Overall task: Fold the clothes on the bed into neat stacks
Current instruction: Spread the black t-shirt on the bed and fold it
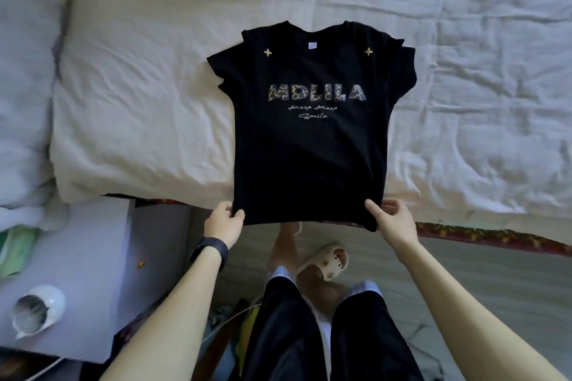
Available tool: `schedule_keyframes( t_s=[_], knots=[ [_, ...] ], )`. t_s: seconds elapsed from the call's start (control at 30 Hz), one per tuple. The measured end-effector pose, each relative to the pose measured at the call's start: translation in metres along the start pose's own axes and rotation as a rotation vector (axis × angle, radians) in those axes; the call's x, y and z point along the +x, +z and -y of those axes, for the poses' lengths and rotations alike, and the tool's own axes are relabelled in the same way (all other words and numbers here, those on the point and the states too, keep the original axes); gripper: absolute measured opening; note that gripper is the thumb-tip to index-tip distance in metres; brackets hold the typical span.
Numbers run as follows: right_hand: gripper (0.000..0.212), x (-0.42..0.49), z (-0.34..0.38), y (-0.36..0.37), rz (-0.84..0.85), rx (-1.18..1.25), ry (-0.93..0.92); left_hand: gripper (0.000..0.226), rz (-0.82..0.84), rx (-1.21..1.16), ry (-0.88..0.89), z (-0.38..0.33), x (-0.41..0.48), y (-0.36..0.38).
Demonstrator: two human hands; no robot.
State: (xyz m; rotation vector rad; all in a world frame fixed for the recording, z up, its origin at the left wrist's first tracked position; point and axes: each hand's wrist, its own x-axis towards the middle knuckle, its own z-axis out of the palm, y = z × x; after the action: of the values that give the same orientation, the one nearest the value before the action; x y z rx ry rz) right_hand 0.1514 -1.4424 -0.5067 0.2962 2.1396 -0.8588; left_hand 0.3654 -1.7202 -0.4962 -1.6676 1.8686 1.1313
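A black T-shirt [309, 145] with pale lettering lies face up on the bed, collar away from me, sleeves spread to both sides. Its hem hangs just past the bed's near edge. My left hand [224, 219] pinches the hem's left corner between thumb and fingers. My right hand [391, 219] grips the hem's right corner, thumb on top and fingers under the cloth. The shirt's lower part is pulled taut between both hands.
The bed [464, 86] has a rumpled white sheet, with a cream pillow [139, 102] under the shirt's left half. A bedside table [86, 272] at the lower left carries a white cup [37, 309]. My legs and a slipper [325, 263] are below, on the floor.
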Motion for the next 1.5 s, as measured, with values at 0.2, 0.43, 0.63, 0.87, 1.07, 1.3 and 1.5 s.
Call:
schedule_keyframes(
  t_s=[0.2, 0.43, 0.63, 0.87, 1.07, 1.3, 1.5],
  knots=[
    [0.02, 0.012, 0.016, 0.01, -0.057, -0.006, -0.056, 0.019, -0.013, -0.076, 0.066, -0.018, 0.012, -0.001],
    [0.016, 0.001, -0.007, -0.001, -0.053, -0.216, -0.057, 0.035, 0.041, -0.072, 0.072, -0.022, 0.012, 0.007],
    [0.004, 0.027, 0.028, -0.009, -0.036, -0.399, -0.096, 0.052, 0.113, 0.329, -0.012, -0.047, 0.033, 0.008],
    [0.023, 0.063, 0.111, -0.031, -0.192, -0.064, -0.168, 0.035, 0.116, 1.013, 0.378, -0.188, 0.053, -0.024],
    [0.047, 0.142, 0.183, -0.044, -0.175, 0.358, 0.031, 0.032, 0.146, 0.847, 0.813, -0.355, 0.108, 0.0],
    [0.012, 0.183, 0.199, -0.045, -0.083, 0.667, 0.085, 0.07, 0.168, 0.935, 1.132, -0.474, 0.145, 0.084],
    [0.012, 0.171, 0.18, -0.064, -0.554, 0.611, 0.018, 0.026, 0.431, 0.697, 1.171, -0.511, 0.152, 0.123]
  ],
)
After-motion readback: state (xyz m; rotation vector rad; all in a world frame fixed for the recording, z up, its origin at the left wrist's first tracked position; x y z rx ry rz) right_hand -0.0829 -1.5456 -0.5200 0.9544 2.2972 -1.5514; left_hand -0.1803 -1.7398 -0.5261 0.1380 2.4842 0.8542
